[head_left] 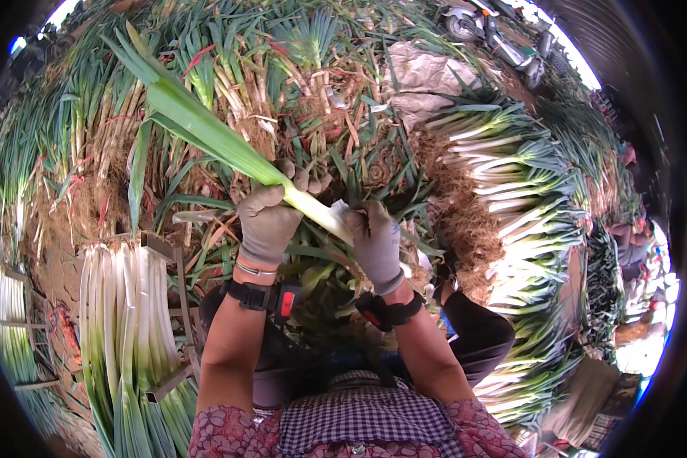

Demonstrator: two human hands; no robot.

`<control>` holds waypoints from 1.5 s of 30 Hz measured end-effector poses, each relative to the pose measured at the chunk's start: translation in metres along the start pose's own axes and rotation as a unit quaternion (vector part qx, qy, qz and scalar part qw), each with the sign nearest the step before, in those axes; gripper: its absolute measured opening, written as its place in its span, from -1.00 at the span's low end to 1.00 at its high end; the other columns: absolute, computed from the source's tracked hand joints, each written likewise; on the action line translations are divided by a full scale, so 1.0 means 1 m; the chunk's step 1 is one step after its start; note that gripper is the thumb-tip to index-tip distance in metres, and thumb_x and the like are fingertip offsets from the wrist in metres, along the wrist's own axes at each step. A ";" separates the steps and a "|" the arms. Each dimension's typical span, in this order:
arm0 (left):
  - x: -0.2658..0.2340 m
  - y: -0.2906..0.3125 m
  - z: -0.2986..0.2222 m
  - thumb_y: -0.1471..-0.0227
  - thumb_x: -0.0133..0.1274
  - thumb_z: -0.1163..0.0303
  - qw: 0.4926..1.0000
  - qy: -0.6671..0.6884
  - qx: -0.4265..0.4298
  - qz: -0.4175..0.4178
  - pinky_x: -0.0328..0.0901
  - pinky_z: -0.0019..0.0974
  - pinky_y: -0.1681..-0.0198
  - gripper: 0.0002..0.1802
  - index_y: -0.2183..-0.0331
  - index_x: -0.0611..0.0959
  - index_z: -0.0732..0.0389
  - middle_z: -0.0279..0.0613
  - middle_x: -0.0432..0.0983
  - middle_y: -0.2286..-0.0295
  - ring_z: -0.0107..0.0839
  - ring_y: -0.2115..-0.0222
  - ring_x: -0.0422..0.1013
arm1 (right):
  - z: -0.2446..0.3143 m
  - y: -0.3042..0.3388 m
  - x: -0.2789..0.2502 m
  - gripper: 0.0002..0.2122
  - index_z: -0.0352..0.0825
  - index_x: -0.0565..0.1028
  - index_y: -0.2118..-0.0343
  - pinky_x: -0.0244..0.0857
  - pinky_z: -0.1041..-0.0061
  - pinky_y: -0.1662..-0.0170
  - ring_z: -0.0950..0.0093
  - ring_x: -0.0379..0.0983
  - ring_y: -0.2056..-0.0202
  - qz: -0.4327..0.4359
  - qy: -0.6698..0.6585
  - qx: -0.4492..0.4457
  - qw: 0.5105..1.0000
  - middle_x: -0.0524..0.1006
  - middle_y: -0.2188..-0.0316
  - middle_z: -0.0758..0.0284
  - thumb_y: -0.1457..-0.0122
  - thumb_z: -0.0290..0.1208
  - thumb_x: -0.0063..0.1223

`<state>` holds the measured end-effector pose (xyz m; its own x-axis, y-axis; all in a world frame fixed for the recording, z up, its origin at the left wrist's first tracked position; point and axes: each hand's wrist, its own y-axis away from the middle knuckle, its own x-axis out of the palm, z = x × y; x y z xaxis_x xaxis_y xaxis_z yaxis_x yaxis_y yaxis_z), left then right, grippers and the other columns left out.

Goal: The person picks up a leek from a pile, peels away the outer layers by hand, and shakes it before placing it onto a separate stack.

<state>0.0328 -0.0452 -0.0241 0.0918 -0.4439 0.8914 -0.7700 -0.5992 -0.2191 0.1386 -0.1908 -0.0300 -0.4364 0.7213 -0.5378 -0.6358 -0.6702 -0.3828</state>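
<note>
A leek (206, 133) lies slantwise across the middle, its broad green leaves up to the left and its white shank down to the right. My left hand (271, 221), in a grey glove, is wrapped round it where green turns pale. On the white end, my gloved right hand (374, 240) is closed with fingers and thumb pressed together. A whitish flap of skin (339, 208) stands out beside those fingers. The leek's root end is hidden behind the right hand. Under both hands lie loose leaves and trimmings (320, 275).
To my left, stripped leeks (122, 305) rest in a metal frame (187, 305). A long row of rooted leeks (519, 198) lies on my right. Tied bundles (244, 84) and a pale crumpled sack (424, 72) are ahead. A parked scooter (496, 38) stands at the far right.
</note>
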 end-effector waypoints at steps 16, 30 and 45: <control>-0.002 0.004 -0.014 0.30 0.08 0.43 0.997 -0.030 0.049 0.049 0.07 0.22 -0.19 -0.66 0.34 0.44 0.24 -0.25 0.30 0.48 -0.27 0.34 0.35 | -0.148 0.044 -0.059 -0.74 -0.30 0.41 0.37 0.35 0.05 0.33 0.03 0.49 0.42 0.073 0.336 0.140 0.928 0.54 0.48 0.06 -0.09 -0.17 0.02; -0.010 -0.003 -0.056 -0.08 0.02 0.32 0.987 -0.065 0.116 -0.093 0.16 0.23 -0.14 -0.79 0.27 0.47 0.22 -0.17 0.43 0.44 -0.24 0.31 0.42 | -0.044 0.014 -0.039 -0.63 -0.24 0.56 0.15 0.40 0.45 0.32 0.38 0.53 0.42 0.217 -0.015 -0.052 0.975 0.57 0.33 0.27 0.09 -0.40 0.33; -0.063 -0.020 -0.059 -0.05 0.06 0.45 0.895 -0.161 0.106 -0.403 0.43 -0.24 0.48 -0.87 0.35 0.49 0.29 -0.29 0.33 0.56 -0.37 0.63 0.30 | 0.001 0.072 -0.120 -0.91 -0.38 0.50 0.57 0.23 0.41 0.55 0.31 0.38 0.64 0.143 0.154 -0.095 0.973 0.42 0.68 0.23 0.00 -0.53 0.17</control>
<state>0.0053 0.0341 -0.0529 0.7667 0.0416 0.6406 -0.2370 -0.9090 0.3427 0.1450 -0.3253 0.0079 -0.3481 0.4341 -0.8309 -0.3746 -0.8769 -0.3012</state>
